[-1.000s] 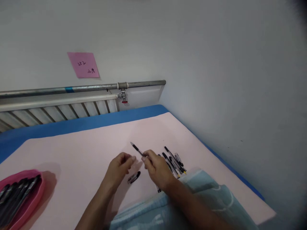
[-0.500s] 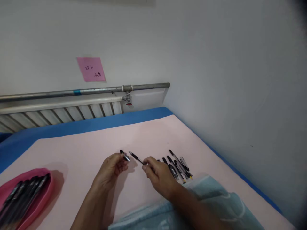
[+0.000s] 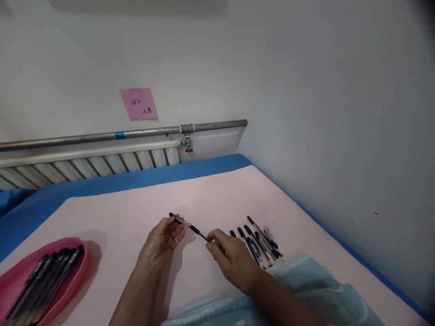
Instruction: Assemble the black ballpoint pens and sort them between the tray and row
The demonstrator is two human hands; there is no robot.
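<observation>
Between thumb and fingers, my left hand point(image 3: 165, 240) pinches a black-tipped pen cap point(image 3: 177, 219). My right hand point(image 3: 233, 258) grips a pen point(image 3: 196, 230) with a dark rubber grip; its silver tip points up and left. That tip meets the open end of the cap, or lies right at it; I cannot tell if it is inside. Both hands are raised over the pink tabletop point(image 3: 129, 253). Beyond my right hand lies a loose group of pens and caps point(image 3: 258, 242), partly hidden by that hand.
A pink tray point(image 3: 84, 267) at the lower left holds several black pens. Light blue cloth point(image 3: 306, 280) lies along the front right. A radiator point(image 3: 102, 165), a metal pipe point(image 3: 149, 132) and a white wall point(image 3: 326, 113) border the blue-edged table.
The pen tip and the cap have come together; a gap showed between them before. The whole view has shifted slightly.
</observation>
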